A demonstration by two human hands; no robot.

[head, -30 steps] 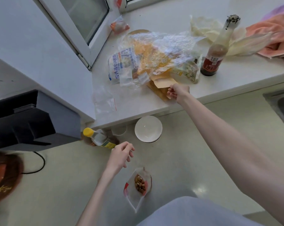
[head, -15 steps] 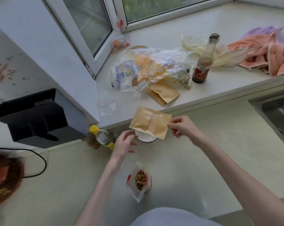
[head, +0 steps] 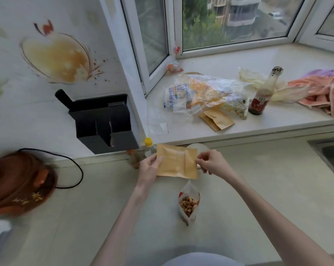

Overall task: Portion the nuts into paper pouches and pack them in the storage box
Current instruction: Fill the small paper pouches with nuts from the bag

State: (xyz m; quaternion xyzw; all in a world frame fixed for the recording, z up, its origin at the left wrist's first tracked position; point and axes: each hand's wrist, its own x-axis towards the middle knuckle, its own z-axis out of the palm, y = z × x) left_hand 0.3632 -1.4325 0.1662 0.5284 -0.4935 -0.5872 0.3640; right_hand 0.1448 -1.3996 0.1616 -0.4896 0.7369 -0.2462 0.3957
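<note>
I hold a flat brown paper pouch (head: 175,162) in the air above the counter. My left hand (head: 149,167) grips its left edge and my right hand (head: 210,163) pinches its right edge. Below the pouch, an open plastic bag of nuts (head: 188,203) stands on the counter with its mouth up. More brown paper pouches (head: 217,119) lie stacked on the windowsill under a crumpled clear plastic bag (head: 198,95). No storage box is in view.
A white bowl (head: 198,147) sits behind the held pouch, beside a yellow-capped bottle (head: 148,146). On the sill stand a dark sauce bottle (head: 261,96) and pink cloths (head: 321,93). A black holder (head: 104,123) hangs on the wall; a sink edge (head: 327,154) lies at right.
My right hand took a pouch from the sill stack and brought it down over the counter. My left hand rose and took hold of its left edge. The view tilted upward.
</note>
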